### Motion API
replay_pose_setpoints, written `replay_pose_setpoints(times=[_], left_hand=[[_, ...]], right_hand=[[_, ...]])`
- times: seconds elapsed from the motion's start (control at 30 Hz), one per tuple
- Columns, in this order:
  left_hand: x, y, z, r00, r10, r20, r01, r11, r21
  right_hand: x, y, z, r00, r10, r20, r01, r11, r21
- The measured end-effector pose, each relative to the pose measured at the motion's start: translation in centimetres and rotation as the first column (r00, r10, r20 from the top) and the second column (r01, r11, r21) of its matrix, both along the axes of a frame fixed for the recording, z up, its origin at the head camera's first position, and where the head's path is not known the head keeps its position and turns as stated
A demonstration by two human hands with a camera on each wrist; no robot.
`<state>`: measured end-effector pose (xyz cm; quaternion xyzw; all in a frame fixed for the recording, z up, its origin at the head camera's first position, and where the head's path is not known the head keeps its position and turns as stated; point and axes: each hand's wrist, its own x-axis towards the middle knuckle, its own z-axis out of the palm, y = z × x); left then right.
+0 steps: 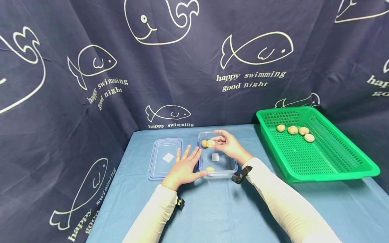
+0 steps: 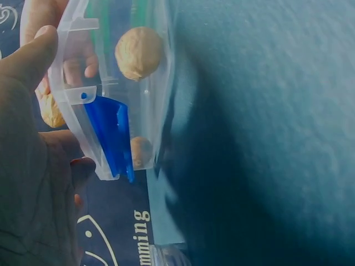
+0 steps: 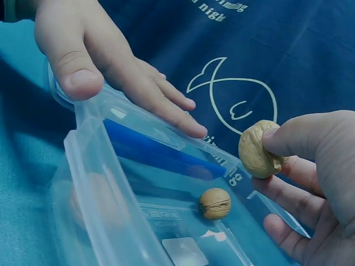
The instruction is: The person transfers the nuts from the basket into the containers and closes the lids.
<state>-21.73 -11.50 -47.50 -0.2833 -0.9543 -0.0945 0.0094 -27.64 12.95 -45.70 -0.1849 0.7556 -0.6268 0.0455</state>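
Between thumb and fingers my right hand (image 1: 228,147) pinches a walnut (image 3: 257,151) above the far end of a clear plastic container (image 1: 224,164). Inside that container lie two more walnuts: one at the far end (image 3: 214,203) and one at the near end (image 2: 138,52). My left hand (image 1: 183,169), fingers straight and spread, rests against the container's left side, its thumb at the near left corner. A blue locking flap (image 2: 111,133) hangs along that side, partly hidden by the hand in the head view.
A clear lid (image 1: 157,153) with a blue seal lies left of the container. To the right stands a green perforated basket (image 1: 331,176) with several walnuts (image 1: 293,130) at its far end. Dark fish-print cloth (image 1: 194,74) hangs behind the blue-covered table (image 1: 209,209).
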Motion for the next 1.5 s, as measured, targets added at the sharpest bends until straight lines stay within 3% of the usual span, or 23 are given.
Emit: replay_pose_setpoints(times=[0.1, 0.4, 0.7, 0.83, 1.0, 1.17, 1.33, 1.5], left_hand=[[0.1, 0.2, 0.1, 1.0, -0.008, 0.008, 0.008, 1.0, -0.008], [0.0, 0.3, -0.7, 0.999, 0.014, 0.036, -0.013, 0.999, -0.032], [-0.2, -0.1, -1.1, 0.999, 0.029, 0.042, -0.027, 0.999, -0.036], [-0.2, 0.0, -1.1, 0.999, 0.028, 0.02, -0.027, 0.999, -0.041], [-0.1, 0.2, -1.0, 0.999, 0.04, 0.006, -0.04, 0.998, -0.043], [0.0, 0.1, -0.6, 0.997, 0.079, 0.012, -0.078, 0.996, -0.046], [0.1, 0.1, -0.2, 0.996, 0.092, 0.013, -0.091, 0.994, -0.064], [0.1, 0.2, -0.4, 0.995, 0.094, 0.031, -0.091, 0.992, -0.086]], right_hand=[[0.1, -0.1, -0.3, 1.0, 0.007, 0.008, -0.007, 1.0, -0.01], [-0.1, 0.2, -0.1, 0.999, 0.041, -0.027, -0.039, 0.996, 0.08], [-0.1, 2.0, 4.0, 0.991, -0.005, -0.133, 0.01, 0.999, 0.035], [-0.9, 4.7, 6.0, 0.982, -0.067, -0.176, 0.071, 0.997, 0.015], [-2.1, 9.2, 7.1, 0.963, -0.187, -0.195, 0.197, 0.98, 0.037], [-3.3, 13.6, 6.7, 0.935, -0.294, -0.198, 0.3, 0.954, -0.001], [-4.2, 17.4, 5.3, 0.923, -0.342, -0.175, 0.332, 0.94, -0.083], [-4.1, 20.2, 3.9, 0.91, -0.381, -0.166, 0.374, 0.925, -0.073]])
